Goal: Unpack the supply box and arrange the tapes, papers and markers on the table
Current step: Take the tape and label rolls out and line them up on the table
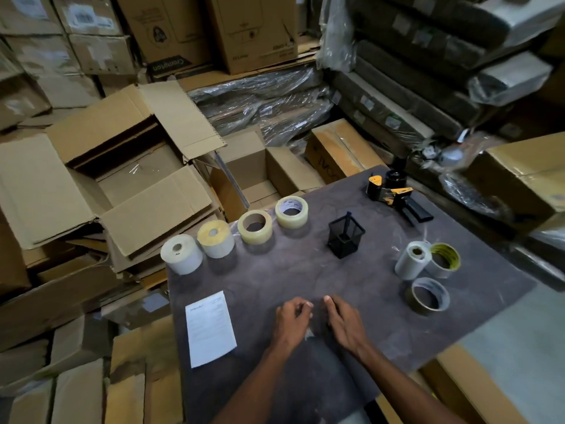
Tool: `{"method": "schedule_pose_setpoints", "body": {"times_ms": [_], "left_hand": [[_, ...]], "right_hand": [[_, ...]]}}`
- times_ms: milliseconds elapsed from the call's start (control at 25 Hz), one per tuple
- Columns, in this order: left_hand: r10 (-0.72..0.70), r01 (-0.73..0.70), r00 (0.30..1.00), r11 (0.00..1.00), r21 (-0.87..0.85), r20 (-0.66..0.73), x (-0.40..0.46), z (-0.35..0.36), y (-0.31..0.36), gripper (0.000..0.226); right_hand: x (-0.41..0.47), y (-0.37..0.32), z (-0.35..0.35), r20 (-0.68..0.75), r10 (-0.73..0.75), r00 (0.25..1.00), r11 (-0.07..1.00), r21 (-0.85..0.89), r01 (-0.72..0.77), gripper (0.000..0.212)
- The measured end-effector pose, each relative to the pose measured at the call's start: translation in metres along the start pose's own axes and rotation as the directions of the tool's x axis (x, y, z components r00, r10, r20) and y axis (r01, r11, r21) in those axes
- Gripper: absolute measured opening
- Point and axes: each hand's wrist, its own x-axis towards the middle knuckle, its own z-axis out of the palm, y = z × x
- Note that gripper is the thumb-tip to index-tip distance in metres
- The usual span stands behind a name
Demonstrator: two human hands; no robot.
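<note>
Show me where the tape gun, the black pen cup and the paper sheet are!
tape gun (394, 195), head view, on its yellow and black body.
black pen cup (345, 240), head view, on its mesh front wall.
paper sheet (210, 328), head view, on the middle of the printed page.

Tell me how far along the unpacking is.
Mostly done, it seems. Four rolls stand in a row at the table's far left edge, three more sit right, a marker stands in the mesh holder, and a paper lies near left. Both hands, left and right, rest empty on the table. The open box looks empty, so perhaps only tidying remains.
</note>
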Motion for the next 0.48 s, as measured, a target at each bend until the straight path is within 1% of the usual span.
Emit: {"method": "schedule_pose_setpoints", "body": {"times_ms": [120, 280, 400, 480], "left_hand": [[0.015, -0.017, 0.999, 0.999, -0.048, -0.034, -0.029, 0.033, 0.008, 0.023], [0.045, -0.049, 0.997, 0.996, -0.068, -0.057, -0.078, 0.094, 0.025, 0.021], [0.02, -0.026, 0.998, 0.994, -0.103, -0.061, -0.118, 0.144, 0.038, 0.027], [0.012, -0.017, 0.999, 0.992, -0.122, -0.046, -0.151, 0.177, 0.051, 0.023]], "right_hand": [[-0.027, 0.013, -0.027, -0.01, 0.037, 0.999, 0.998, 0.056, -0.037, 0.035], [-0.073, 0.04, -0.076, 0.037, 0.039, 0.999, 0.996, 0.079, -0.042, 0.037], [-0.111, 0.065, -0.12, 0.024, 0.037, 0.999, 0.99, 0.138, -0.04, 0.038], [-0.138, 0.088, -0.15, 0.012, 0.068, 0.998, 0.981, 0.179, -0.069, 0.038]]}}
